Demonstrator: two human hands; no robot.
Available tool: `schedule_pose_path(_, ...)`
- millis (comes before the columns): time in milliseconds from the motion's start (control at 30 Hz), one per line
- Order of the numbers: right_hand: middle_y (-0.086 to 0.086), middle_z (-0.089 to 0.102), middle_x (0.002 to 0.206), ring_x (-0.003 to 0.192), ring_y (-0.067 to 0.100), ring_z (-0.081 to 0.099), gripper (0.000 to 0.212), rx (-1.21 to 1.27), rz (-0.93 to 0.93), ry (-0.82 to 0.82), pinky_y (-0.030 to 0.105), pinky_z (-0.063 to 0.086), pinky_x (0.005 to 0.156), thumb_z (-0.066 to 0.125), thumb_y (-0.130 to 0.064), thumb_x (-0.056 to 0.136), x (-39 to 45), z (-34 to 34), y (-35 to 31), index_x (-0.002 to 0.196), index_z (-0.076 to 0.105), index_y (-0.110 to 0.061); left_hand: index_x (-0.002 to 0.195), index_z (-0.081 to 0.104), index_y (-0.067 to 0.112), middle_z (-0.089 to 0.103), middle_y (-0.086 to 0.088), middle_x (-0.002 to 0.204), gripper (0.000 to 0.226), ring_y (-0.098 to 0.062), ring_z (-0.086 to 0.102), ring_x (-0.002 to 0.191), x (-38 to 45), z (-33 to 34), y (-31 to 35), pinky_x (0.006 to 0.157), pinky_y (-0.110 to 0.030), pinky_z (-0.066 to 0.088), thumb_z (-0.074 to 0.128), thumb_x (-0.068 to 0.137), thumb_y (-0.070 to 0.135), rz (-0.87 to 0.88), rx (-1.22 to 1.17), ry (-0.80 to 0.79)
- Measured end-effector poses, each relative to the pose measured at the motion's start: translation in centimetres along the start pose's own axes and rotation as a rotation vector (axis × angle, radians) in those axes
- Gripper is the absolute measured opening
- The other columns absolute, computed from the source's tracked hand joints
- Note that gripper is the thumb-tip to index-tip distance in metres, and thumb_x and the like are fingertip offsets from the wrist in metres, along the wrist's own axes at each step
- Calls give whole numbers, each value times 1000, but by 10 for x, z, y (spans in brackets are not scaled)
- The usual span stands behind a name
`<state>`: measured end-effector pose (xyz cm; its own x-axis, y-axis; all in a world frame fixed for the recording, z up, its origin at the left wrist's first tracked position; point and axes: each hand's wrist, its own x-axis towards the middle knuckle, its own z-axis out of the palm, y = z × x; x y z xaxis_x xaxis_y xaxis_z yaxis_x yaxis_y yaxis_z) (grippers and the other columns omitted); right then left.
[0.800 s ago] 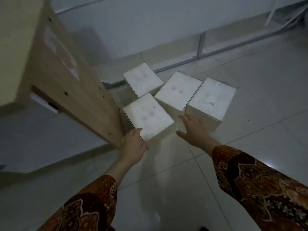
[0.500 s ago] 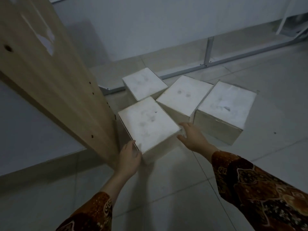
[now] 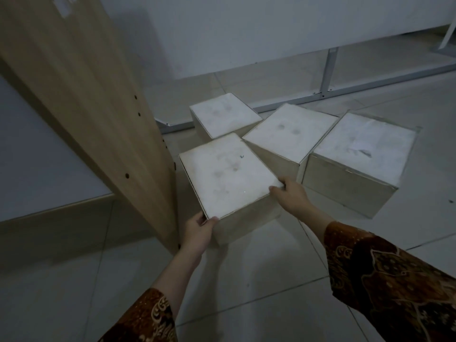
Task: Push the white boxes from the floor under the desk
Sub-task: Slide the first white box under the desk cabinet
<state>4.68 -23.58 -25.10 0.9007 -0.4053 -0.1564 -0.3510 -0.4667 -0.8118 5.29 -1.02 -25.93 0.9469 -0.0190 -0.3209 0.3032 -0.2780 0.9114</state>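
Note:
Several white boxes stand on the tiled floor. The nearest white box (image 3: 227,176) sits right beside the wooden desk side panel (image 3: 81,99). My left hand (image 3: 198,232) grips its near left corner, and my right hand (image 3: 291,193) grips its near right corner. Behind it stand a far box (image 3: 223,116), a middle box (image 3: 288,132) touching the nearest one, and a right box (image 3: 357,154).
A grey metal frame rail (image 3: 320,95) with an upright post runs along the floor behind the boxes, below a white wall. The floor tiles (image 3: 246,280) in front of me are bare. A white panel (image 3: 37,156) lies left of the desk side.
The view has dropped closer to the boxes. My hands went from hovering at the nearest box's front edge to gripping its two near corners.

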Motion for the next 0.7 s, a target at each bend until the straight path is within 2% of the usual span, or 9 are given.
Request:
schedule_pose_path(133,17,50,139,124,32,50,61,-98,35,49,37,42,98,51,-40,91,-16,8,1,140,39,-4,107,66,5,68,-9,103,28,-21,62,87,-9,-12,-9,72,-25,48,65,84,20,-16,78,119)
schedule_pose_path(200,17,51,137,121,33,52,62,-207,21,91,38,43,97,47,-45,92,-32,14,8,140,39,-6,107,63,5,65,-8,98,34,-28,62,96,-19,-21,-18,81,-31,46,63,85,30,-19,157,175)
schedule_pose_path(300,16,61,123,108,34,59,56,-372,-34,122,39,49,88,37,-48,94,-55,18,19,132,46,-9,111,61,10,66,-10,98,36,-32,61,100,-38,-32,-28,83,-34,45,54,89,37,42,275,206)
schedule_pose_path(333,15,65,111,99,33,62,52,-414,-45,115,38,51,81,34,-49,95,-59,16,23,123,52,-10,114,60,13,66,-11,100,37,-32,60,100,-43,-34,-29,83,-34,44,51,90,39,70,337,208)
schedule_pose_path(400,9,64,78,78,30,61,51,-473,-36,86,33,49,64,27,-52,95,-67,11,27,86,58,-12,116,60,17,67,-7,92,36,-29,60,90,-50,-40,-32,75,-30,40,48,92,41,119,400,187)
schedule_pose_path(433,4,57,66,69,26,58,53,-486,-14,75,30,43,57,25,-53,95,-70,8,28,70,53,-15,111,62,17,65,-3,81,34,-23,59,78,-50,-42,-35,69,-29,38,47,92,41,125,399,168)
schedule_pose_path(500,1,49,57,57,20,52,57,-474,14,66,26,34,50,25,-54,95,-71,6,31,56,45,-18,94,63,18,59,1,68,28,-18,56,66,-45,-44,-40,62,-30,43,49,91,42,121,332,142)
schedule_pose_path(600,1,48,62,64,22,51,52,-352,76,30,27,32,52,30,-51,96,-66,8,33,60,44,-15,73,55,18,57,-2,68,28,-24,58,70,-36,-40,-45,67,-35,49,54,89,42,36,137,142)
schedule_pose_path(700,5,51,83,84,25,50,41,-160,171,-54,31,35,67,34,-46,97,-53,13,34,88,51,-9,86,51,10,52,-1,72,26,-17,51,66,-25,-28,-43,55,-26,37,55,89,36,-54,18,151)
